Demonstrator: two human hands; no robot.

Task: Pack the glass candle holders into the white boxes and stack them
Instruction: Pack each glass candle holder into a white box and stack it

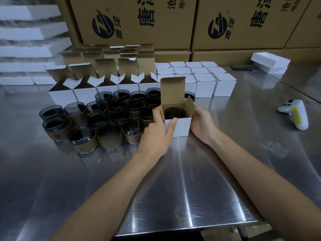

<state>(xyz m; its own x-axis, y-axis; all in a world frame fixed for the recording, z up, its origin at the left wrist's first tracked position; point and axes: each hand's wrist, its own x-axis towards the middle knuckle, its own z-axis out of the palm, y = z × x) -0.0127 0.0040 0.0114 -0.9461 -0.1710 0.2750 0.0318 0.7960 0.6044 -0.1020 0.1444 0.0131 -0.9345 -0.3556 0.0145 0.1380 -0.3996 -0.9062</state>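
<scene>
head view: glass candle holder (174,113) sits inside the open white box (178,126). my left hand (156,134) and right hand (201,124) grasp its sides, fingers (157,114) at the side flaps (190,106). step: closing. next, i judge: fold flaps in, tuck lid (172,89).

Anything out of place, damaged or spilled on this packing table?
Nothing spilled or broken; the held white box looks intact. Odd: a white controller with yellow tape lies on the steel table at right, unrelated to packing, and a brownish smudge marks the table near its front edge.
</scene>
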